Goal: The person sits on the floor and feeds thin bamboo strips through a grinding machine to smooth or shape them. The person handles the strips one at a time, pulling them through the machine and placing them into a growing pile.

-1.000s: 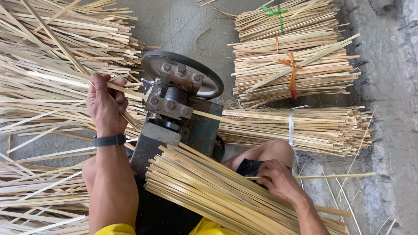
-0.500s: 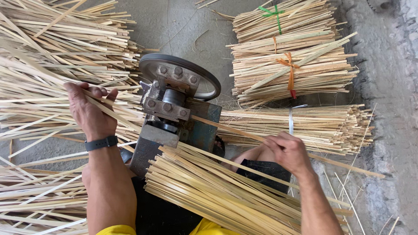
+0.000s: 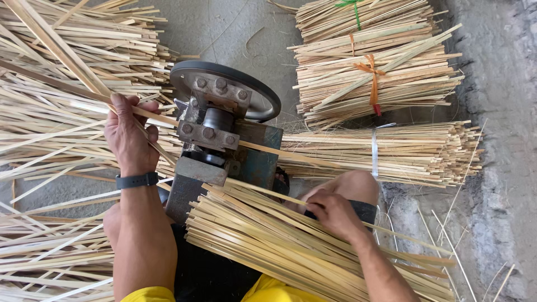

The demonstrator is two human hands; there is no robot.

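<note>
1. Loose bamboo strips (image 3: 50,117) heaped at left, tied bundles (image 3: 375,67) at right, on a concrete floor (image 3: 224,22).
2. Splitting machine (image 3: 224,128) in the middle.
3. Left hand (image 3: 131,134), grip closed on a strip (image 3: 156,118), has pulled it further out vs 1 s ago.
4. Right hand (image 3: 330,212) has come back to the lap pile (image 3: 268,240), grip narrow, pinching a fresh strip; feeding goes on.

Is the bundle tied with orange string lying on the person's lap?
No, the orange-tied bundle lies on the ground beyond the machine, away from the lap.

L hand (image 3: 130,136) fingers curled, gripping; R hand (image 3: 330,211) palm down, pinching.
</note>
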